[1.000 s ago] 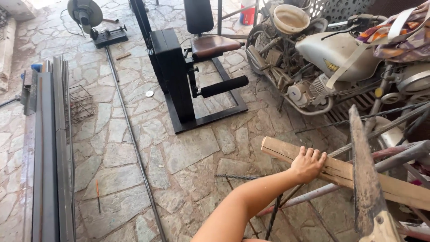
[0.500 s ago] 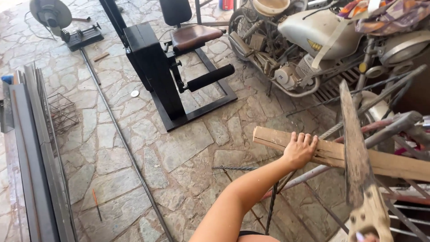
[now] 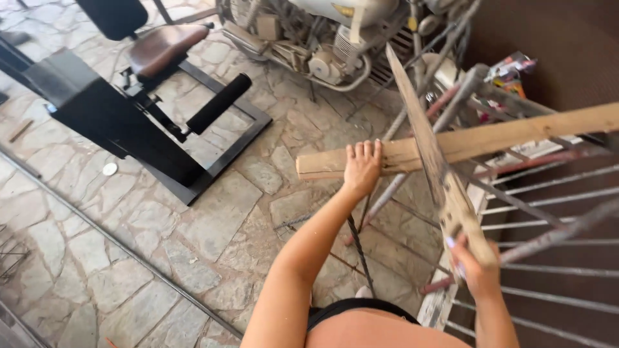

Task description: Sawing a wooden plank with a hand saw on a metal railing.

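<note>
My left hand (image 3: 361,166) presses flat on the near end of a long wooden plank (image 3: 516,135) that lies across a metal frame of bars (image 3: 548,193). My right hand (image 3: 474,267) grips the wooden handle of a hand saw (image 3: 419,132). The rusty blade points up and away, and crosses over the plank just right of my left hand. Whether the blade touches the wood I cannot tell.
A motorcycle (image 3: 335,32) stands at the top. A black exercise bench (image 3: 129,96) with a brown seat sits on the stone floor (image 3: 213,212) at upper left. A long thin metal rod (image 3: 116,241) lies diagonally across the floor.
The view has swung right and closer to the plank. My right hand with the saw handle has come into view, and the blade has shifted left over the plank, nearer my left hand.
</note>
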